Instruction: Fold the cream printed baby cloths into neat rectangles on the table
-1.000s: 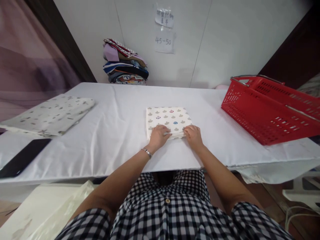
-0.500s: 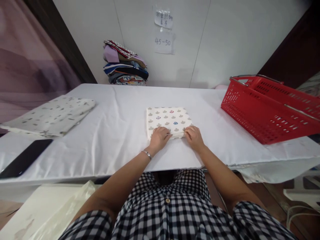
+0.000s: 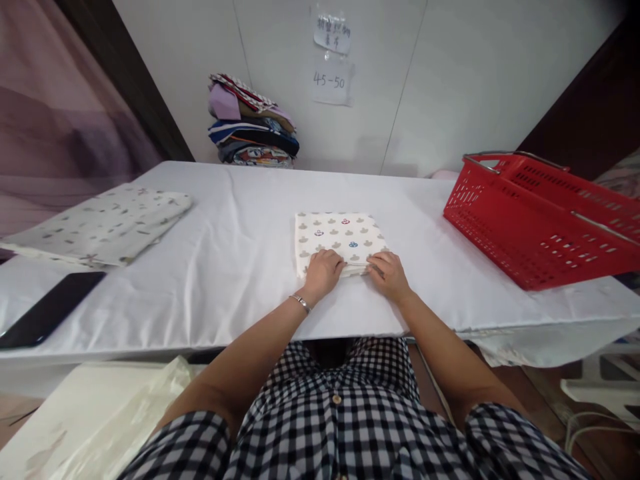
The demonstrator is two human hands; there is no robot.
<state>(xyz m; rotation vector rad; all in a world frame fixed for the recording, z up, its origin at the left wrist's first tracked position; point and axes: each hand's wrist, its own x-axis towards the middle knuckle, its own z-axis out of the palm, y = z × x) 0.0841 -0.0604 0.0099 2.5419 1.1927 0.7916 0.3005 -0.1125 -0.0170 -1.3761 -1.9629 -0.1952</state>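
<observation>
A small folded cream cloth (image 3: 337, 235) with a grey pattern and a few red and blue marks lies on the white-covered table (image 3: 240, 267), in the middle near the front edge. My left hand (image 3: 323, 272) grips its near edge on the left, fingers curled over the cloth. A bracelet sits on that wrist. My right hand (image 3: 390, 275) pinches the same near edge on the right. Both hands rest on the table.
A red plastic basket (image 3: 540, 220) stands tilted at the right. A larger folded patterned cloth (image 3: 100, 223) lies at the left, with a black phone (image 3: 47, 310) in front of it. A pile of folded clothes (image 3: 250, 127) sits against the back wall.
Both hands stay on the cloth's near edge with only small finger shifts. The view has shifted slightly.
</observation>
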